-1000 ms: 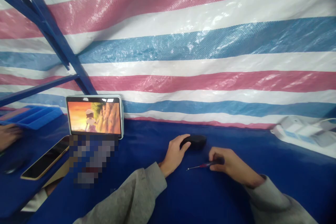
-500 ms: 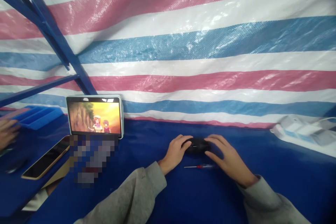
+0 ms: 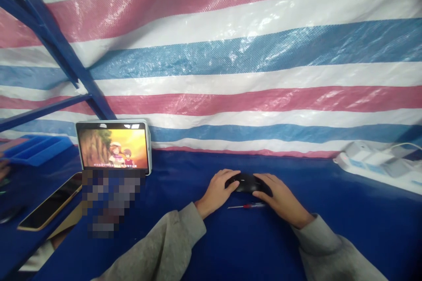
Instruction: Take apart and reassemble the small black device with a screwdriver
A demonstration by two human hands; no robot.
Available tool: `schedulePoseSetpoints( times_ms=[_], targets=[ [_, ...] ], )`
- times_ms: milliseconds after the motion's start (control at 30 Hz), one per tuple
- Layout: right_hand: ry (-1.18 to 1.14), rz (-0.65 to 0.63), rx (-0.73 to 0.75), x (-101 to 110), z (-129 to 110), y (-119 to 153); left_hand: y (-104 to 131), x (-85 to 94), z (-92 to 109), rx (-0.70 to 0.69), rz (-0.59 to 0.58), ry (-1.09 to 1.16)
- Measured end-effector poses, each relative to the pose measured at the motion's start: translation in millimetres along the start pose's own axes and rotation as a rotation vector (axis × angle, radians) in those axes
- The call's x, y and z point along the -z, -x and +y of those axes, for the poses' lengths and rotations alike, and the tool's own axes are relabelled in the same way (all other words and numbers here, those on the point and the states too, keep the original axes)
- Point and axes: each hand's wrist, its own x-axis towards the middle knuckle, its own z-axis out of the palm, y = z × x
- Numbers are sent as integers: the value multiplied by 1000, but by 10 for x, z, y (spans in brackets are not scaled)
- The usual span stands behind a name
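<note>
A black, rounded object that looks like a computer mouse (image 3: 247,183) lies on the blue table between my two hands. My left hand (image 3: 220,189) grips its left end, thumb at the near side and fingers over the far side. Around the right end, my right hand (image 3: 278,195) has its thumb in front and its fingers behind. Just nearer to me, a small screwdriver (image 3: 247,206) with a red and clear handle lies flat, its thin shaft pointing left.
A tablet (image 3: 114,145) playing a cartoon stands at the left, behind a blurred-out patch. Further left are a phone (image 3: 51,204), a blue tray (image 3: 38,150), a dark object and part of another person's hand (image 3: 4,170). A white power strip (image 3: 379,164) lies at right.
My right hand has closed in on the right end of the black object. The view has shifted slightly, and the other person's hand has moved mostly out at the left edge.
</note>
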Motion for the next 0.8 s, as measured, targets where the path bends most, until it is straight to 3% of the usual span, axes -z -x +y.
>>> schedulePoseSetpoints(
  times_ms=[400, 800],
  targets=[
    [7, -52, -50, 51, -107, 4, 19, 34, -43, -12, -146, -67],
    [-44, 21, 53, 33, -90, 12, 14, 42, -2, 24, -168, -91]
  ],
)
